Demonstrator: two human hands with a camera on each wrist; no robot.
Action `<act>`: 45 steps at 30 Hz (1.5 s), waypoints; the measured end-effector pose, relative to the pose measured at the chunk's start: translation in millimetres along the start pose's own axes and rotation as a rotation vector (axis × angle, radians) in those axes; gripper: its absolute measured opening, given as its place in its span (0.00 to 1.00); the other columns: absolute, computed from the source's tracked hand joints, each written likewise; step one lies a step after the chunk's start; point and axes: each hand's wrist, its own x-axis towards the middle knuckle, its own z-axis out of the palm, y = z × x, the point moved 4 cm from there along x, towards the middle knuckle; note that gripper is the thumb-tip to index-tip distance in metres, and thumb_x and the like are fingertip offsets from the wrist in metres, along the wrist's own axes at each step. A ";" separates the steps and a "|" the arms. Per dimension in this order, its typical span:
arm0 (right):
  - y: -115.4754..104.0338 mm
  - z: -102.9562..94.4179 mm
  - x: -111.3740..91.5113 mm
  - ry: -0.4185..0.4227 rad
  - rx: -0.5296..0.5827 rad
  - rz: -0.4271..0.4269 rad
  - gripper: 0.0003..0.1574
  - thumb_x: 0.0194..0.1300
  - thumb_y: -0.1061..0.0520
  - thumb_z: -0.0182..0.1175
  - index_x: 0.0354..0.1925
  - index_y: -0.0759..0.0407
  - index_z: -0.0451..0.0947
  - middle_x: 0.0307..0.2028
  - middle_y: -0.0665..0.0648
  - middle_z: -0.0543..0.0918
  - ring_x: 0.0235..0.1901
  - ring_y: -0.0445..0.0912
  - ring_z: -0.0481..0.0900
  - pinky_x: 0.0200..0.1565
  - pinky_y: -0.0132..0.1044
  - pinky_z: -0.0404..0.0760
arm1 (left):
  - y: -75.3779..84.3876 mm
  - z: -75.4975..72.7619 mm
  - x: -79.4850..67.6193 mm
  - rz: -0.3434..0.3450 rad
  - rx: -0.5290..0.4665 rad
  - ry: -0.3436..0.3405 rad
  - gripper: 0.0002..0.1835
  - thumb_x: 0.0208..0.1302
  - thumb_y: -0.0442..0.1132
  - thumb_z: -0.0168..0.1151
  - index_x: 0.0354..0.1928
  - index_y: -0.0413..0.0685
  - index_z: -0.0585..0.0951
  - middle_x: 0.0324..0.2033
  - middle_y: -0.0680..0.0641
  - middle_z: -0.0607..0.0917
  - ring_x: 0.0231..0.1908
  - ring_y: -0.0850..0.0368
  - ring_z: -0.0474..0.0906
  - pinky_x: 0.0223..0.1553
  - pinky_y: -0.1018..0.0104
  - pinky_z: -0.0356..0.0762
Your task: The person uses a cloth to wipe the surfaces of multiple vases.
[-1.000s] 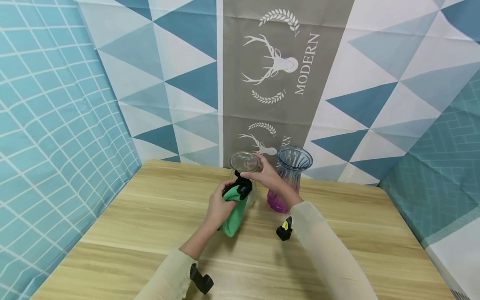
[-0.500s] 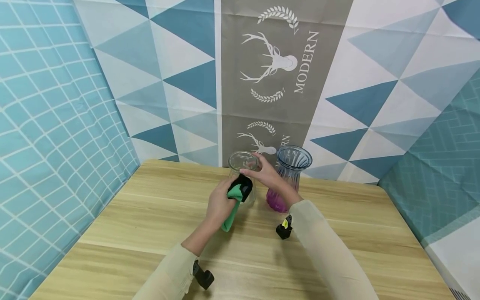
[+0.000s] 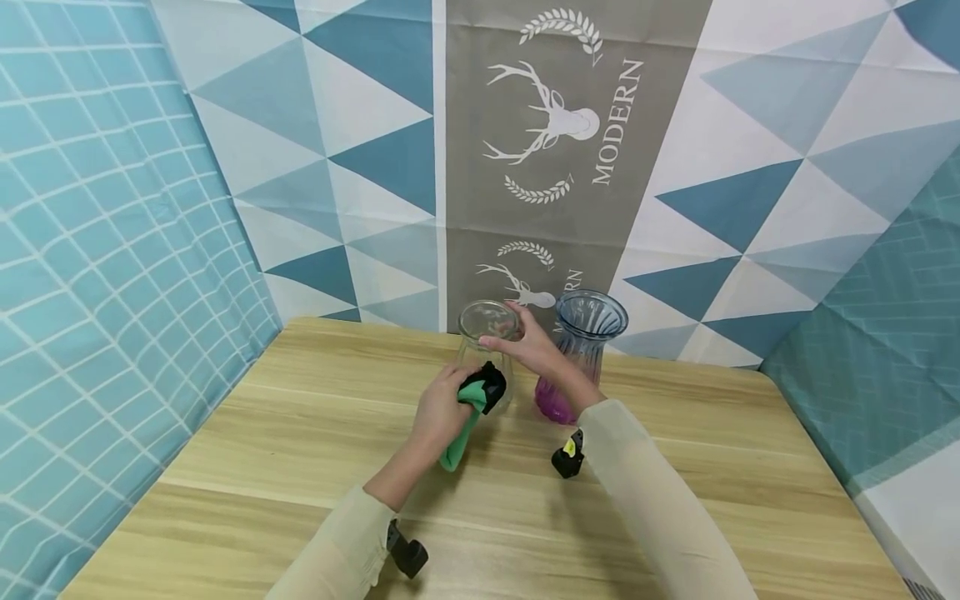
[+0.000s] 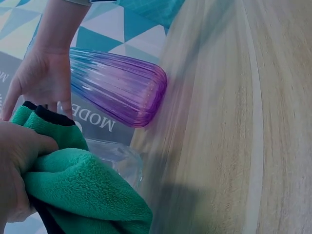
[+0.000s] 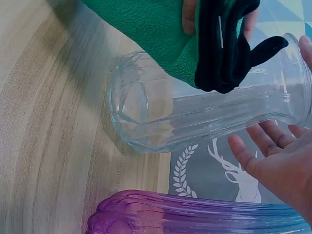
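Note:
A clear glass vase (image 3: 489,321) stands upright at the back of the wooden table. My right hand (image 3: 528,342) holds it at the flared neck, thumb on the near side and fingers around the far right side. In my left hand (image 3: 441,408) is a bunched green cloth with black edging (image 3: 468,417), gripped between thumb and fingers. The cloth (image 5: 161,39) lies against the vase's side in the right wrist view, covering part of the glass. Just right of it stands a ribbed vase (image 3: 588,321), blue at the top and purple at the base, partly behind my right wrist.
A patterned cloth backdrop (image 3: 375,167) with triangles and deer prints rises directly behind the vases. Blue tiled sheeting (image 3: 112,250) borders the wooden table (image 3: 300,467) on the left. Black wrist cameras (image 3: 407,554) hang under both sleeves.
My left hand has turned and moved the cloth slightly down and right along the clear vase; the cloth's hanging end now looks narrower. My right hand stays at the vase's neck.

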 end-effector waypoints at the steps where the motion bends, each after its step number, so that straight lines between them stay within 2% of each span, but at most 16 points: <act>1: 0.1 0.1 0.1 0.001 0.000 -0.002 0.57 0.57 0.38 0.63 0.73 0.43 0.41 0.61 0.58 0.69 0.58 0.53 0.69 0.55 0.49 0.72 | 0.1 -0.1 -0.5 -0.004 -0.003 -0.002 0.31 0.46 0.21 0.60 0.55 0.49 0.78 0.49 0.46 0.79 0.45 0.49 0.79 0.43 0.58 0.79; 4: 1.1 0.2 0.5 0.003 -0.006 -0.005 0.58 0.57 0.38 0.63 0.73 0.45 0.41 0.61 0.58 0.69 0.58 0.53 0.68 0.54 0.48 0.72 | 2.4 -2.3 -2.2 -0.004 -0.006 0.021 0.31 0.47 0.22 0.60 0.57 0.50 0.77 0.50 0.44 0.76 0.40 0.49 0.80 0.38 0.60 0.78; 10: -1.0 -0.8 -1.4 0.005 -0.011 -0.001 0.57 0.56 0.38 0.63 0.73 0.42 0.41 0.61 0.58 0.69 0.58 0.53 0.68 0.55 0.50 0.72 | 13.5 -9.0 0.2 0.058 0.017 0.125 0.30 0.48 0.23 0.63 0.56 0.47 0.76 0.48 0.43 0.76 0.33 0.51 0.79 0.31 0.63 0.77; 15: -3.4 -2.2 -2.5 -0.006 -0.011 -0.006 0.56 0.56 0.39 0.63 0.72 0.39 0.42 0.63 0.59 0.66 0.59 0.55 0.68 0.56 0.51 0.72 | 15.6 -9.6 2.6 0.058 0.020 0.134 0.28 0.47 0.24 0.64 0.55 0.48 0.77 0.48 0.43 0.76 0.35 0.49 0.79 0.32 0.60 0.78; 20: -2.1 -2.2 -1.7 -0.007 -0.031 0.004 0.54 0.56 0.38 0.63 0.72 0.38 0.44 0.70 0.59 0.53 0.59 0.56 0.68 0.54 0.52 0.73 | 14.6 -8.7 2.6 0.061 0.031 0.129 0.28 0.47 0.23 0.63 0.53 0.49 0.77 0.47 0.44 0.76 0.34 0.50 0.80 0.31 0.60 0.78; 23: -1.9 -1.8 -1.1 -0.011 -0.040 0.013 0.54 0.56 0.37 0.64 0.71 0.35 0.44 0.71 0.58 0.50 0.59 0.56 0.68 0.54 0.51 0.73 | 13.3 -7.4 2.9 0.063 0.046 0.122 0.29 0.45 0.22 0.62 0.52 0.50 0.78 0.47 0.44 0.76 0.34 0.50 0.80 0.31 0.61 0.78; 28: -6.1 -2.6 -3.0 -0.029 -0.042 0.032 0.54 0.56 0.37 0.63 0.71 0.35 0.43 0.71 0.59 0.50 0.61 0.56 0.66 0.56 0.52 0.71 | 11.0 -3.7 3.1 0.071 0.078 0.097 0.29 0.44 0.21 0.62 0.51 0.50 0.79 0.47 0.46 0.76 0.36 0.50 0.80 0.31 0.61 0.78; 33: -28.2 -4.7 -16.4 -0.056 -0.025 0.046 0.53 0.60 0.45 0.62 0.72 0.43 0.42 0.71 0.63 0.51 0.61 0.60 0.66 0.57 0.55 0.70 | 9.0 -1.0 2.8 0.057 0.108 0.064 0.28 0.44 0.21 0.61 0.50 0.49 0.79 0.47 0.46 0.76 0.37 0.51 0.80 0.33 0.61 0.79; 37: -41.3 -4.6 -26.6 -0.052 -0.045 0.041 0.51 0.62 0.47 0.60 0.73 0.47 0.42 0.70 0.66 0.52 0.63 0.61 0.64 0.59 0.56 0.68 | 7.3 0.7 2.4 0.029 0.112 0.024 0.27 0.45 0.21 0.60 0.50 0.48 0.79 0.45 0.46 0.76 0.32 0.52 0.79 0.30 0.63 0.78; 42: -40.1 -3.2 -25.2 -0.041 -0.042 0.037 0.52 0.62 0.47 0.61 0.73 0.48 0.41 0.71 0.64 0.48 0.66 0.61 0.60 0.61 0.56 0.66 | 5.4 2.6 1.4 0.008 0.148 -0.015 0.24 0.46 0.22 0.59 0.48 0.47 0.80 0.42 0.45 0.76 0.28 0.54 0.76 0.27 0.64 0.76; 45: -28.5 -2.8 -15.7 -0.032 -0.026 0.038 0.54 0.59 0.46 0.63 0.73 0.47 0.41 0.72 0.62 0.47 0.66 0.60 0.60 0.62 0.57 0.65 | 3.7 4.6 0.6 -0.012 0.183 -0.047 0.23 0.46 0.23 0.60 0.47 0.48 0.81 0.40 0.45 0.76 0.26 0.55 0.75 0.26 0.64 0.75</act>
